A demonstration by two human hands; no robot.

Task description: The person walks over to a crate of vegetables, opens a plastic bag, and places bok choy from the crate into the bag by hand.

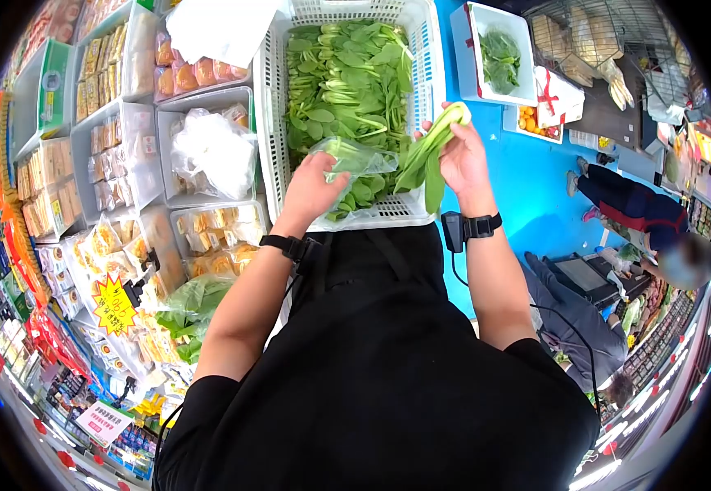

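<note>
My right hand [463, 162] is closed around a small bunch of bok choy [427, 159], its pale stem ends up and its leaves hanging over the crate's right rim. With my left hand [316, 188] I grip a transparent plastic bag [364, 159], which lies open over the front of the crate; pale stems show through its film. Both hands are above a white slotted crate [270, 123] heaped with more bok choy [347, 74]. Part of my left fingers is hidden by the bag.
Left of the crate stand bins of packaged food [216, 225], one with a bundle of white plastic bags [212, 151]. A bagged leafy vegetable [196, 311] lies nearer me. To the right are a foam box of greens [499, 61], blue floor [527, 176] and other people [634, 200].
</note>
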